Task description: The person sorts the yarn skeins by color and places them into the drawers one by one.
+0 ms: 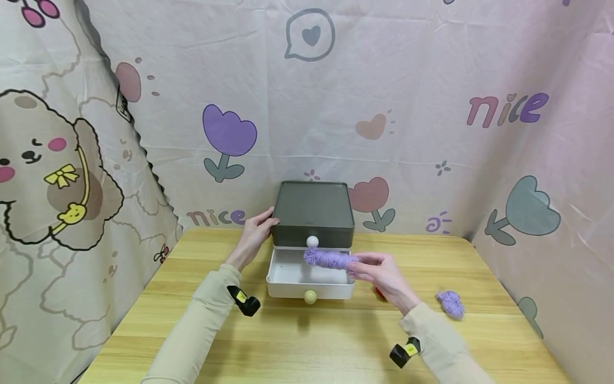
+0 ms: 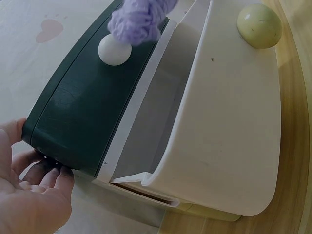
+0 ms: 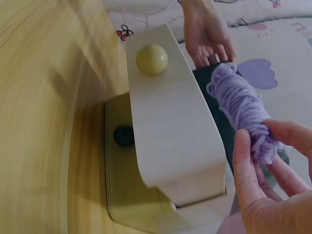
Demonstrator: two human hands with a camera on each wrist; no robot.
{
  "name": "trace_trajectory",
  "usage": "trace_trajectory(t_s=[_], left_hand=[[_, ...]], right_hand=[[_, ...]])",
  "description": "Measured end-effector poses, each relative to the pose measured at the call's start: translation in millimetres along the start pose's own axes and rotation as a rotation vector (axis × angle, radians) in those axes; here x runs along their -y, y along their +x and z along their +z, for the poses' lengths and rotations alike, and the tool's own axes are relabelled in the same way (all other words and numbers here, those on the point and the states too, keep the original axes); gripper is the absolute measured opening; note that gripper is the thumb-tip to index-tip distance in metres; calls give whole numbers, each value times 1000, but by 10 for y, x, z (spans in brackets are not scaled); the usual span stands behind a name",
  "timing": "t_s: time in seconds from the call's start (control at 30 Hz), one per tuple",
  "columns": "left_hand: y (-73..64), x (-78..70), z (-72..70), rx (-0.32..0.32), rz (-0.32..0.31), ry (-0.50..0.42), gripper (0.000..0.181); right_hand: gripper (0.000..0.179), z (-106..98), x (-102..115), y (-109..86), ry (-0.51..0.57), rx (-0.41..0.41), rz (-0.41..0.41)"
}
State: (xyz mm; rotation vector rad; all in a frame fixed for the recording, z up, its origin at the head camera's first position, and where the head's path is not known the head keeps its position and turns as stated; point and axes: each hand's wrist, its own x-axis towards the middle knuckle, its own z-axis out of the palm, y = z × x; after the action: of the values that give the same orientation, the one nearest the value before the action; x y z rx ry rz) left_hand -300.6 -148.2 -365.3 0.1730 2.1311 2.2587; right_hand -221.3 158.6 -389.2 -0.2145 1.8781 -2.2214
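A small drawer box (image 1: 314, 205) stands at the table's back, with a dark top and a white drawer (image 1: 290, 290) pulled out below. My left hand (image 1: 256, 234) holds the box's left side near the front corner; in the left wrist view its fingers (image 2: 63, 183) curl against the dark side. My right hand (image 1: 384, 274) pinches one end of a purple yarn bundle (image 1: 331, 260) between thumb and fingers. The bundle hangs level over the open drawer, its far end just below the white knob (image 1: 312, 241). In the right wrist view the wound yarn (image 3: 239, 102) shows clearly.
Another purple yarn bundle (image 1: 451, 304) lies on the wooden table (image 1: 307, 346) to the right. A red thing (image 1: 379, 292) is mostly hidden by my right hand. The white drawer has a yellow knob (image 1: 310, 297); a yellowish lower drawer (image 3: 119, 180) has a dark knob (image 3: 124, 135). A printed curtain (image 1: 307, 106) hangs behind.
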Motion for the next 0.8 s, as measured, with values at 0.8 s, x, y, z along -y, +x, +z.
trace_trajectory(t_s=[0.8], left_hand=[[-4, -15, 10, 6, 5, -33, 55]], right_hand=[[33, 589, -57, 321, -198, 39, 8]])
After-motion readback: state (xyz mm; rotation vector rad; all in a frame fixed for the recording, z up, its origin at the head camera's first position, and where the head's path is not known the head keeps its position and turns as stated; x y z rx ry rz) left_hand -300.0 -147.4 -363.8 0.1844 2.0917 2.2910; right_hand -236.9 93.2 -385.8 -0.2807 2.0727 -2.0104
